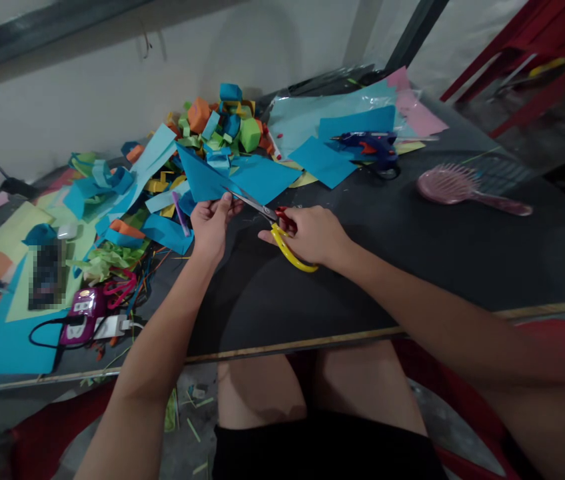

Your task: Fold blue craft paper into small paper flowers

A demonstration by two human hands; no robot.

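"So, where on the table (437,267) are we working?"

"Near its middle, just this side of the heap (212,127). Blue paper (200,175) stands up from our left hand (212,220), thumb and forefinger pinching its lower edge. Our right hand (315,233) curls round the handles of the scissors (268,213); which finger fills which loop, we can't tell."

"How do we cut well?"

"We'd keep the paper taut, cut deep in the blades rather than at their tips, and turn the sheet instead of our wrist. We'd mind that left thumb: the blades lie just beside it."

"Any containers?"

"At the far right, a clear wrapper (365,99) seems to hold pale sheets (307,117). Whether the pink ones (415,110) are inside, we can't tell."
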